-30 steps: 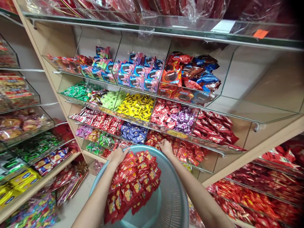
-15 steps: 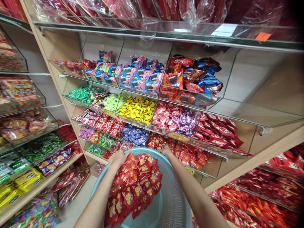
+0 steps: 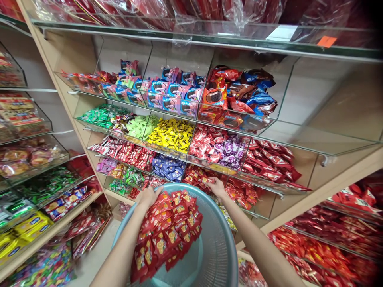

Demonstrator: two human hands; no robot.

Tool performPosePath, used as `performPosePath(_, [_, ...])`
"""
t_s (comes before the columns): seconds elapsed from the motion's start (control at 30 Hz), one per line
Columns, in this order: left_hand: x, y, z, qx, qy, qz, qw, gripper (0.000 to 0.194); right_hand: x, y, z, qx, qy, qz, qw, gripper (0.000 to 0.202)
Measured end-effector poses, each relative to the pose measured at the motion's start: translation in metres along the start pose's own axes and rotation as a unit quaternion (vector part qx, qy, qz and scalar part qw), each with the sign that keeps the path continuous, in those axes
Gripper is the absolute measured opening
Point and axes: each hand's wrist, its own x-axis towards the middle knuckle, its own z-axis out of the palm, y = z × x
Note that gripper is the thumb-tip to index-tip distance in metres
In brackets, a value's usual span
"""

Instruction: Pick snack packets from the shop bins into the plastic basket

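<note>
A round teal basket (image 3: 220, 239) is in front of me, with a heap of red candy packets (image 3: 167, 231) in its left part. My left hand (image 3: 149, 198) grips the basket's rim at the far left side. Beyond the rim on the right, my right hand (image 3: 216, 186) is at the low shelf bin of red packets (image 3: 196, 175). Its fingers are pinched together at a red packet there.
Glass shelves hold yellow candies (image 3: 172, 135), blue packets (image 3: 169, 168), red and purple candies (image 3: 233, 151), and wrapped cookies (image 3: 176, 89). More stocked shelves stand at the left (image 3: 32, 155) and lower right. A wooden divider (image 3: 323, 187) slants across the right.
My right hand has left the basket's rim and moved right and slightly up to the red packets in the bin. My left hand stays on the rim.
</note>
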Motion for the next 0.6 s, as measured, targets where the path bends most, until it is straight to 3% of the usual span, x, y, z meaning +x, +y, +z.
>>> performPosePath(0.13, [0.000,0.001,-0.001,0.002,-0.004,-0.010,1.000,0.082,-0.023,-0.029,-0.005,0.141,-0.087,-0.003,0.986,0.029])
performPosePath(0.27, [-0.001,0.002,-0.001,0.002,-0.002,-0.010,1.000,0.082,-0.058,-0.054,0.002,0.188,-0.219,0.019,0.957,0.032])
performPosePath(0.4, [-0.002,0.003,-0.001,0.007,-0.001,-0.012,1.000,0.081,-0.098,-0.062,0.019,0.155,-0.328,0.027,0.932,0.034])
performPosePath(0.6, [-0.003,0.003,-0.001,0.012,0.004,-0.010,1.000,0.081,-0.139,-0.044,0.055,0.047,-0.462,0.054,0.884,0.038])
